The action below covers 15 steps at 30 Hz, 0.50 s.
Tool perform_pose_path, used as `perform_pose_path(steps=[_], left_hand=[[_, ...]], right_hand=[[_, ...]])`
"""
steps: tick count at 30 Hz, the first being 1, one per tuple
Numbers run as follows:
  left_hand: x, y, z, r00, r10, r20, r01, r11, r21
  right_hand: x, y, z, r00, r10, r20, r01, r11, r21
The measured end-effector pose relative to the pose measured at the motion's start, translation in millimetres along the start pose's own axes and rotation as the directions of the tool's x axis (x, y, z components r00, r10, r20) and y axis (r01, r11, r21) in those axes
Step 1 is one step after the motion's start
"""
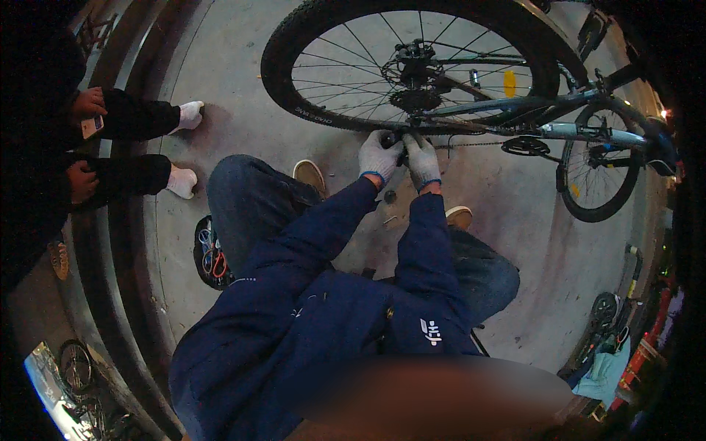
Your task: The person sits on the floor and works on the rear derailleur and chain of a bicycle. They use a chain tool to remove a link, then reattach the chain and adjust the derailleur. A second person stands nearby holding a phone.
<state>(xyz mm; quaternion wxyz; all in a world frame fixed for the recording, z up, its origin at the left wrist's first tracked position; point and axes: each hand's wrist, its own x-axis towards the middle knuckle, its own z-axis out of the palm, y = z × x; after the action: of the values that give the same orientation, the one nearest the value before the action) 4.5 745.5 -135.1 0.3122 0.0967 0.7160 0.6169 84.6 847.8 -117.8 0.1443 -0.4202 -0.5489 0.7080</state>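
A bicycle (507, 116) stands in front of me, its large rear wheel (273, 62) nearest my hands. Inside that wheel show the sprockets (413, 99), and the chain (471, 144) runs right to the chainring (525, 147). Both my hands wear white knit gloves with blue cuffs and meet just below the rear hub. My left hand (379, 158) is closed round a dark part that looks like the rear derailleur. Beside it my right hand (422, 162) has its fingers bent in against the same spot; what they pinch is hidden.
At my left knee lies an open black pouch (212, 253) of tools. A small dark round piece (390, 196) is on the floor between my legs. Further left, a person in white socks (190, 116) sits on steps, holding a phone (93, 127). Light-blue cloth (603, 376) lies at lower right.
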Motion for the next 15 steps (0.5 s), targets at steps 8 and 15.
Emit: perform_pose_path(steps=[8, 15], left_hand=[[-14.6, 27.4, -6.1, 0.999, 0.005, -0.043, -0.008, 0.998, -0.069], [-16.8, 31.5, -12.0, 1.0, 0.014, 0.012, -0.014, 1.0, 0.004]], right_hand=[[-1.9, -1.5, 6.2, 0.999, -0.018, -0.026, 0.018, 1.0, -0.021], [-7.5, -3.3, 9.6, 0.999, -0.027, -0.027, 0.028, 0.999, 0.036]])
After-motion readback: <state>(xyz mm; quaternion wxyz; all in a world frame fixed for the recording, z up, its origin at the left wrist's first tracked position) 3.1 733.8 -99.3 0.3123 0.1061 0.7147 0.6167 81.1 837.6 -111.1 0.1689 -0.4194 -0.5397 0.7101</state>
